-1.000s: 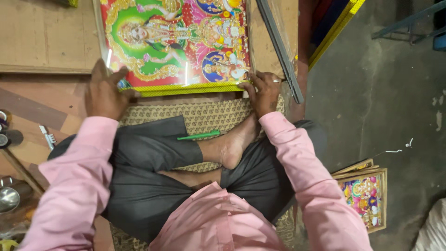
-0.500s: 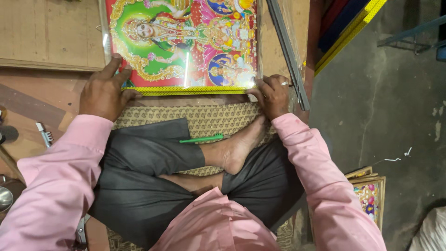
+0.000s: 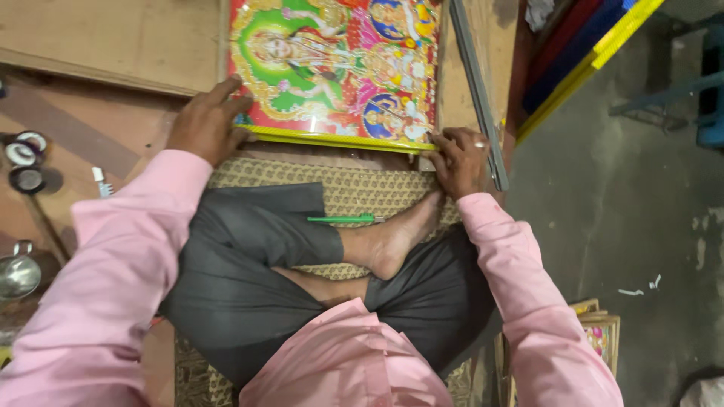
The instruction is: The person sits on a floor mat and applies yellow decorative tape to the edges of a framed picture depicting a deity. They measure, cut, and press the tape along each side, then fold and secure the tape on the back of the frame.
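Observation:
A colourful printed picture [image 3: 339,68] in a yellow frame lies flat on a wooden board in front of me. My left hand [image 3: 205,120] grips the frame's near left corner, fingers curled over the yellow edge. At the near right corner my right hand [image 3: 461,160], with a ring on one finger, pinches the yellow strip. I sit cross-legged on a woven mat [image 3: 362,188] in grey trousers and a pink shirt. A green pen [image 3: 343,219] rests on my leg.
A long grey metal strip [image 3: 477,90] lies just right of the picture. Rolls of tape [image 3: 24,162] and a metal cup [image 3: 16,273] sit at the left. More framed pictures [image 3: 599,335] stand at lower right, and coloured frame mouldings [image 3: 596,53] lean at upper right.
The view has shifted so the picture sits higher and further right. Both hands stay on the frame's near corners, the left having slid slightly along the edge.

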The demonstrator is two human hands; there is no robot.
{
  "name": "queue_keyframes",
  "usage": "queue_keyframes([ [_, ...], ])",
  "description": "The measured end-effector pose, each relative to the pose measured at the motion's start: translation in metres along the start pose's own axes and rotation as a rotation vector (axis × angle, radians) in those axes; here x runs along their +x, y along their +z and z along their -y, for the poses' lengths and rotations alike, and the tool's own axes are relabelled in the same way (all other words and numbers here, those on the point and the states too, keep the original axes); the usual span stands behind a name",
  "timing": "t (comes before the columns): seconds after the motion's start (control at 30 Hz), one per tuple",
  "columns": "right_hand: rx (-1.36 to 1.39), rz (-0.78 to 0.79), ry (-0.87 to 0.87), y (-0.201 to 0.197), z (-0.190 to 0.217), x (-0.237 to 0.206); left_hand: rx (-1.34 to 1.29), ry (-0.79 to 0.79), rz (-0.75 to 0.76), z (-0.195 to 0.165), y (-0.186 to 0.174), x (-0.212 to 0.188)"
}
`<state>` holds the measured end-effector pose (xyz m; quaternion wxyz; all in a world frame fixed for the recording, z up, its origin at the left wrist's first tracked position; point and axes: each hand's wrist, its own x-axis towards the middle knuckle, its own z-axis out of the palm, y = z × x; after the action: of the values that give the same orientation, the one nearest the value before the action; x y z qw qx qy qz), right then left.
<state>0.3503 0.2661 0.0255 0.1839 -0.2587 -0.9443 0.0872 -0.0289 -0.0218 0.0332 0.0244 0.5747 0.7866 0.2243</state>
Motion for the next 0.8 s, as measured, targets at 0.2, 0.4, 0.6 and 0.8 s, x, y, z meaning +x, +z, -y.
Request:
queue_keyframes([
  [0.2, 0.016, 0.144, -0.102, 0.029, 0.08, 0.041, -0.027, -0.14, 0.041, -0.012, -0.002, -0.001],
  [0.4, -0.166, 0.294, -0.281, 0.064, 0.105, 0.078, -0.037, -0.091, 0.011, 0.004, 0.006, 0.006],
  [0.6, -0.178, 0.325, -0.294, 0.071, 0.106, 0.086, -0.061, -0.079, 0.066, 0.019, 0.009, 0.009],
  [0.8, -0.088, 0.243, -0.188, 0.056, 0.14, 0.083, -0.086, -0.057, 0.05, 0.018, 0.003, 0.006],
])
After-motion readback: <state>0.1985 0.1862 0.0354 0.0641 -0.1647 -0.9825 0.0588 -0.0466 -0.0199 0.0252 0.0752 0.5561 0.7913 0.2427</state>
